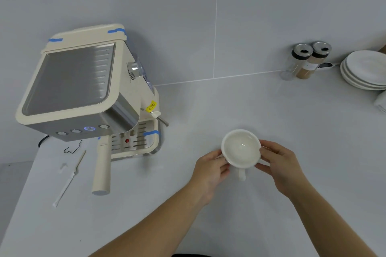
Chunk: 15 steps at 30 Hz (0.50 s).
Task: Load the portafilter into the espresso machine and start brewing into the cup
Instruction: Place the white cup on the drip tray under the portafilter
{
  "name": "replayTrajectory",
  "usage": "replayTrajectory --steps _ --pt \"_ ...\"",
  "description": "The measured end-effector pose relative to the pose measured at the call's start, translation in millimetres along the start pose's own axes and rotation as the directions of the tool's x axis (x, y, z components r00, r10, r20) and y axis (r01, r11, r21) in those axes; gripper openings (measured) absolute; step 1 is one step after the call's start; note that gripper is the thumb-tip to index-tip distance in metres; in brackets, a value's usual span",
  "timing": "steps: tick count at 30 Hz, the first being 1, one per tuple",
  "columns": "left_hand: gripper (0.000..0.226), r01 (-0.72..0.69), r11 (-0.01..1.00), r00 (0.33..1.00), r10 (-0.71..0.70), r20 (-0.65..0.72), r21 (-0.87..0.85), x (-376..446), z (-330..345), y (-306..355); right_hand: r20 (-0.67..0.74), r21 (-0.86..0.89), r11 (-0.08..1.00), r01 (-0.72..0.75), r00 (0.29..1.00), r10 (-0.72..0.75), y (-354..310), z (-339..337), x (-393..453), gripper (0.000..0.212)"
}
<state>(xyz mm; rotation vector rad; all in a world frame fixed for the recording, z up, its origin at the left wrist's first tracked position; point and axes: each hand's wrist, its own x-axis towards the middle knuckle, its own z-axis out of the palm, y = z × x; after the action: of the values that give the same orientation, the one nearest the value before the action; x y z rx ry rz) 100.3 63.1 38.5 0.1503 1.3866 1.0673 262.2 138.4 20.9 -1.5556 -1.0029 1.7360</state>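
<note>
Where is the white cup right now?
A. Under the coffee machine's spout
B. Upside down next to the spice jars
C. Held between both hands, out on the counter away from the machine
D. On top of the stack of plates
C: the cup sits between the left hand and the right hand, mouth up and empty, well to the right of the espresso machine.

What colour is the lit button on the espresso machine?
Blue-white glow on the lit button, seen in the head view.

cup (pixel 240 149) white | espresso machine (pixel 83 83) cream, steel | tape (pixel 116 31) blue
</note>
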Motion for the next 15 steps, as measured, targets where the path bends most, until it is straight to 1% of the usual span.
replayTrajectory --steps 4,6,10,12,15 --pt "0.033 -0.055 0.997 0.997 0.052 -0.062 -0.058 -12.6 -17.2 3.3 0.104 -0.022 0.999 0.040 0.994 -0.038 -8.2 17.1 -5.1 0.027" --pt "0.035 -0.081 0.992 0.992 0.071 -0.105 -0.095 -18.5 -26.3 3.8 0.157 -0.022 0.999 0.049 0.987 -0.045 -11.0 27.3 -7.1 0.026" --pt "0.031 -0.143 0.975 0.978 0.114 -0.173 -0.168 -32.0 -44.0 -0.9 0.252 -0.029 0.999 0.044 0.967 -0.036 -13.1 51.5 -10.8 0.022" --pt "0.027 -0.182 0.958 0.968 0.134 -0.213 -0.223 -39.5 -52.9 -6.3 0.271 -0.038 0.999 0.035 0.962 -0.023 -11.6 66.2 -12.2 0.021" --pt "0.027 -0.246 0.924 0.945 0.161 -0.285 -0.294 -47.2 -63.9 -13.2 0.261 -0.057 0.998 0.015 0.965 0.000 -8.5 88.1 -11.9 0.016"
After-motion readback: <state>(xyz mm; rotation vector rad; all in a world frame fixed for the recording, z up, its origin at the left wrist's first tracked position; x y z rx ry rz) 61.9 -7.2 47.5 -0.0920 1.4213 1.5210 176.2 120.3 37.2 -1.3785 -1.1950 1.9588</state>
